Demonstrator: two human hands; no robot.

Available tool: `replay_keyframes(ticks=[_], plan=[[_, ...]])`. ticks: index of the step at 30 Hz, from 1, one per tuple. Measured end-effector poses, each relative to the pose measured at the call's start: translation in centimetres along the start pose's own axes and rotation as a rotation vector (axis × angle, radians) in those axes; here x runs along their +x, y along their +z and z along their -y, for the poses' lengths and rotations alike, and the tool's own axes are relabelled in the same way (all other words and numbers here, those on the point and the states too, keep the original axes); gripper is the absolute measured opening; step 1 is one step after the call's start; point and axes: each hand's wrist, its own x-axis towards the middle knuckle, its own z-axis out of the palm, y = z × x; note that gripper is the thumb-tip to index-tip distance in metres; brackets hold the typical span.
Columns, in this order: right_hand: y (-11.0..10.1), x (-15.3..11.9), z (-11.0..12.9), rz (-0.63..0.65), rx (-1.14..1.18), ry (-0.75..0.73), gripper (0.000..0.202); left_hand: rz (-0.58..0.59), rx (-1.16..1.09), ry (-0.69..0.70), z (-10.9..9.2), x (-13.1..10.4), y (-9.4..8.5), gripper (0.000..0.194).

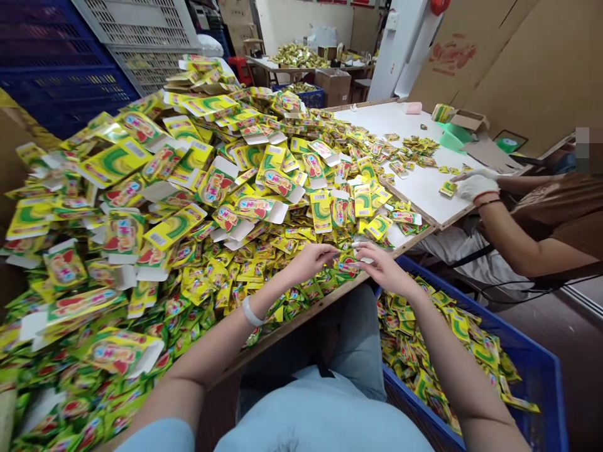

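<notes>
Just above the table's front edge, my two hands are close together. My right hand [382, 269] has its fingers closed on a small yellow-green carton [347, 264] whose white flap shows by the fingertips. To its left, my left hand [308, 262] is pinched at the carton's upper side; whatever lies between those fingertips is too small to make out. Beneath and behind both hands spreads a heap of small yellow and green sachets [249, 270]. Many printed cartons [172, 233], several with white flaps open, are piled to the left and beyond.
A blue crate [541, 370] of filled cartons stands below the table at my right. Across the white tabletop [424, 191], a co-worker's gloved hand [475, 187] holds a carton. Stacked crates [61, 94] rise at back left. Wooden edging [301, 317] borders the table.
</notes>
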Motion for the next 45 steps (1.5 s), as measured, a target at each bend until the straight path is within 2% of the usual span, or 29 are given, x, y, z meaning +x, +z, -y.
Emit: replay_keyframes(ticks=[3,5,7,10,12,15,17,19,21,23,25,28,31,34,37,40,45], plan=[[-1.0,0.3,1.5,0.189,-0.288,-0.111,0.016,0.114,-0.008,0.018,-0.2,-0.1,0.0,0.031],[-0.8,0.2,1.6,0.188,-0.298,-0.082,0.013,0.144,-0.04,0.016,-0.3,-0.2,0.4,0.034],[0.0,-0.2,1.0,0.084,-0.118,0.01,0.011,0.116,-0.048,0.033,-0.2,-0.4,1.0,0.034],[1.7,-1.0,-0.7,-0.037,0.415,0.23,0.04,0.05,-0.015,0.066,-0.3,-0.5,1.9,0.032],[2.4,-1.5,-1.8,-0.06,0.662,0.334,0.048,0.071,0.059,0.096,-0.7,-0.1,1.7,0.031],[2.5,-1.8,-2.9,-0.14,0.73,0.368,0.037,0.094,0.247,0.2,-1.4,1.8,-0.1,0.039],[2.0,-2.0,-3.3,-0.2,0.733,0.373,0.035,0.01,0.484,0.283,-1.2,3.7,-2.1,0.05],[1.5,-2.2,-3.5,-0.234,0.746,0.386,0.035,-0.079,0.784,0.333,-0.4,5.8,-4.0,0.062],[1.2,-2.5,-3.6,-0.247,0.76,0.398,0.036,-0.065,0.981,0.35,0.9,7.6,-5.4,0.065],[1.1,-2.8,-3.7,-0.258,0.771,0.403,0.037,-0.004,1.066,0.386,1.9,8.5,-6.3,0.06],[0.9,-3.1,-3.8,-0.28,0.781,0.402,0.037,0.004,1.071,0.415,2.3,8.5,-6.6,0.056],[0.2,-3.4,-3.7,-0.34,0.8,0.383,0.037,-0.064,0.943,0.423,1.4,6.9,-6.2,0.052],[-0.5,-3.1,-2.1,-0.409,0.834,0.338,0.037,-0.072,0.582,0.405,-0.4,4.1,-4.5,0.053],[-0.7,-2.4,0.9,-0.452,0.848,0.201,0.034,0.007,0.056,0.277,-2.1,1.3,-1.2,0.056],[-0.7,-1.5,3.7,-0.444,0.723,-0.007,0.026,0.137,-0.393,0.174,-3.3,-0.7,1.7,0.064],[-1.0,-1.1,5.0,-0.359,0.408,-0.149,0.017,0.184,-0.623,0.089,-4.0,-2.0,3.0,0.084],[-1.5,-1.8,6.1,-0.032,-0.094,-0.165,0.014,0.199,-0.562,-0.071,-3.9,-3.1,3.1,0.101]])
